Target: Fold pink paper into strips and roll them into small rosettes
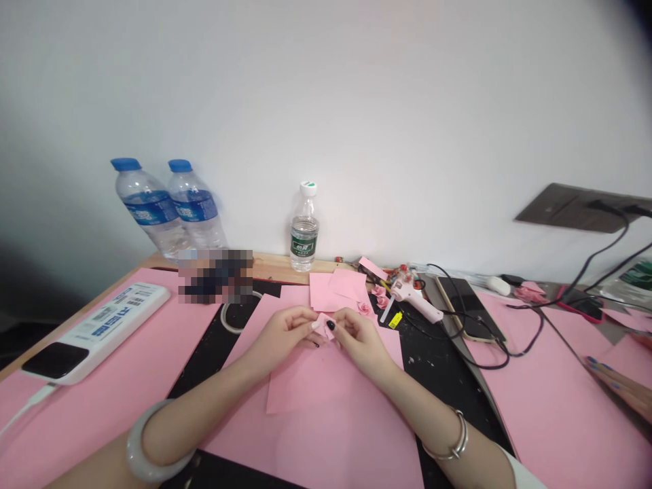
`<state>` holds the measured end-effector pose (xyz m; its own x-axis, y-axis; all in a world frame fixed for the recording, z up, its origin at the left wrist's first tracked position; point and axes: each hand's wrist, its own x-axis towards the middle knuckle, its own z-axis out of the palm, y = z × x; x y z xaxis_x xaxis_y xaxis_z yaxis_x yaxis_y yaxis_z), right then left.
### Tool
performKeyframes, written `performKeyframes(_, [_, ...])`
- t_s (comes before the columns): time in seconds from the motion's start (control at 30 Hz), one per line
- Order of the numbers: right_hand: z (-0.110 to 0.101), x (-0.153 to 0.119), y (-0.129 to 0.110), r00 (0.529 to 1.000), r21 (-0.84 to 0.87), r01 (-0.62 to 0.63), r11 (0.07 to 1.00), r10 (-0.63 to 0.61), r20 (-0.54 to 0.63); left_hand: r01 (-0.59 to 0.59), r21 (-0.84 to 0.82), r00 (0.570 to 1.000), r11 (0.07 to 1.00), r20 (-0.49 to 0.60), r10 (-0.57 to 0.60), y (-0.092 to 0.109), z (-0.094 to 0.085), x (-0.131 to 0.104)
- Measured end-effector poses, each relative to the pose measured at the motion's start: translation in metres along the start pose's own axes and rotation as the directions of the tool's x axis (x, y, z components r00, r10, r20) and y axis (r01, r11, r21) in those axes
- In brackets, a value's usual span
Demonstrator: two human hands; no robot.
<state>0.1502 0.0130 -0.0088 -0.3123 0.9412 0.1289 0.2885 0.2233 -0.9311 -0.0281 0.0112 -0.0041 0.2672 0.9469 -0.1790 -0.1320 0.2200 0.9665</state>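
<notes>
A small folded piece of pink paper [323, 326] is pinched between my two hands, above pink sheets [326, 435] on a black mat. My left hand [290, 329] grips its left side, wearing a pale bangle further up the arm. On the other side my right hand [359, 334] holds the piece with thumb and fingers, the dark thumbnail showing on the paper. Just beyond the hands lie pink paper squares [326, 291] and several small folded pink roses [379, 296]. A white glue gun [418, 300] rests to the right of them.
Two large water bottles [153, 210] and a smaller one [304, 234] stand by the wall. A white power bank [102, 333] lies left. Black cables [489, 367] loop around a phone [471, 309]; another person's hand [621, 384] is far right.
</notes>
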Motion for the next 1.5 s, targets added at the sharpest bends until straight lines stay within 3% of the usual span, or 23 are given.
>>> performKeyframes(0.3, [0.005,-0.004,0.003,0.998,0.038,-0.048,0.998,0.05,-0.036,-0.202,0.362,0.97,0.91,-0.052,0.237,-0.009,-0.003,-0.005])
performKeyframes(0.6, [0.009,-0.007,0.003,0.997,0.073,-0.073,0.995,0.075,-0.029,-0.33,0.477,0.928,0.815,0.004,0.373,-0.011,-0.003,-0.005])
performKeyframes(0.97, [0.011,-0.009,0.001,1.0,0.022,-0.028,0.999,0.028,0.004,-0.34,0.456,0.915,0.823,-0.044,0.402,-0.01,0.003,-0.008])
performKeyframes(1.3, [0.012,-0.011,0.004,1.0,-0.072,0.026,0.997,-0.025,0.01,-0.22,0.375,0.955,0.901,-0.107,0.277,-0.011,0.002,-0.006])
performKeyframes(1.5, [0.013,-0.012,-0.001,1.0,0.016,-0.001,1.0,0.001,0.026,-0.244,0.413,0.945,0.877,-0.103,0.311,-0.011,0.003,-0.007])
